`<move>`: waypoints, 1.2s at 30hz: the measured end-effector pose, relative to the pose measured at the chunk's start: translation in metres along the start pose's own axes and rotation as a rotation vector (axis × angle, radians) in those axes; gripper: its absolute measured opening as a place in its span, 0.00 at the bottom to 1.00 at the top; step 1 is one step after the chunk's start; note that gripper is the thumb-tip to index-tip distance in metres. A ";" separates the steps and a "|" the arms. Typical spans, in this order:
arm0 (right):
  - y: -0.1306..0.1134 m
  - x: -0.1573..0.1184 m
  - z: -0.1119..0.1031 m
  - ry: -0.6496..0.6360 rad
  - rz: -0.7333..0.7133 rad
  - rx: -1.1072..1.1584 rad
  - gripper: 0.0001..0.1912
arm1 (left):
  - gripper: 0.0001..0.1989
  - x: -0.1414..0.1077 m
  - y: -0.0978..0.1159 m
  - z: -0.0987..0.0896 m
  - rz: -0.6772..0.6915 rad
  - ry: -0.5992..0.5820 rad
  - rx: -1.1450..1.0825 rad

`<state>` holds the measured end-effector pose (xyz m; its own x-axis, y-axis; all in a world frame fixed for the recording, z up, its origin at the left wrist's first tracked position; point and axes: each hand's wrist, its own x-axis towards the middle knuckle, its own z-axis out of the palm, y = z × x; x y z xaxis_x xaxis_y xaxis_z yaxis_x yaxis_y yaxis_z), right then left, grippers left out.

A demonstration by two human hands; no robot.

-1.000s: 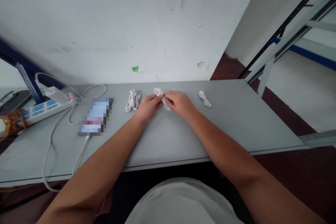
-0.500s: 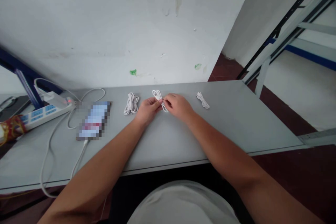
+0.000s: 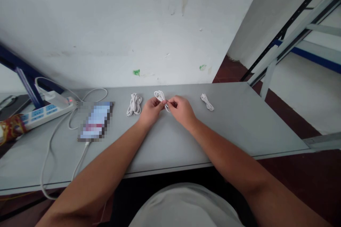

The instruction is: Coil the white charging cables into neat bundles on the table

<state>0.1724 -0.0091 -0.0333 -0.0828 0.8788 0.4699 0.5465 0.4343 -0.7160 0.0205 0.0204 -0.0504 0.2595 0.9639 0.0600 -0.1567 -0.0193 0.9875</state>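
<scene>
Between my hands lies a small coil of white cable [image 3: 160,95] on the grey table [image 3: 170,149]. My left hand [image 3: 151,111] pinches its near end from the left, and my right hand [image 3: 181,109] pinches it from the right. My fingertips nearly meet, hiding the coil's lower part. A second white cable coil [image 3: 134,104] lies just left of my left hand. A smaller white cable coil [image 3: 207,102] lies to the right of my right hand, apart from it.
Further left are a pixelated phone [image 3: 95,121] with a white cable, and a white power strip [image 3: 48,115] with a plugged-in adapter and looping cords. A red-and-gold bundle [image 3: 9,128] sits at the left edge. A white wall rises behind the table, with metal shelving [image 3: 290,35] at the right.
My hands have drawn closer together on the white coil, and my fingers now cover more of its lower part. The other two coils have not moved.
</scene>
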 end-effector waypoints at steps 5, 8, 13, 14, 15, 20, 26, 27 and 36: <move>0.004 -0.001 0.005 0.013 0.030 0.041 0.08 | 0.17 0.001 -0.001 0.000 0.005 -0.011 -0.031; 0.008 0.004 -0.004 -0.018 -0.051 0.046 0.07 | 0.18 0.000 0.001 -0.001 -0.070 -0.096 -0.066; 0.014 0.014 -0.029 -0.273 -0.346 -0.016 0.07 | 0.17 -0.001 0.006 -0.008 -0.213 -0.220 -0.147; 0.014 0.015 -0.032 -0.297 -0.378 -0.056 0.07 | 0.16 -0.001 0.007 -0.010 -0.234 -0.239 -0.169; 0.015 0.015 -0.034 -0.307 -0.400 -0.095 0.07 | 0.16 -0.001 0.008 -0.012 -0.251 -0.259 -0.188; 0.012 0.013 -0.035 -0.270 -0.460 -0.182 0.11 | 0.15 -0.003 0.014 -0.017 -0.293 -0.310 -0.237; 0.011 0.011 -0.035 -0.239 -0.514 -0.191 0.10 | 0.15 -0.005 0.017 -0.016 -0.308 -0.352 -0.247; 0.011 0.011 -0.035 -0.241 -0.515 -0.189 0.09 | 0.14 -0.005 0.016 -0.016 -0.315 -0.356 -0.257; 0.008 0.012 -0.038 -0.285 -0.492 -0.152 0.09 | 0.14 -0.005 0.015 -0.020 -0.405 -0.394 -0.251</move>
<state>0.2079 -0.0027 -0.0138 -0.5663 0.6086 0.5558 0.4983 0.7900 -0.3572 -0.0022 0.0201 -0.0389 0.6700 0.7102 -0.2160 -0.1790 0.4370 0.8815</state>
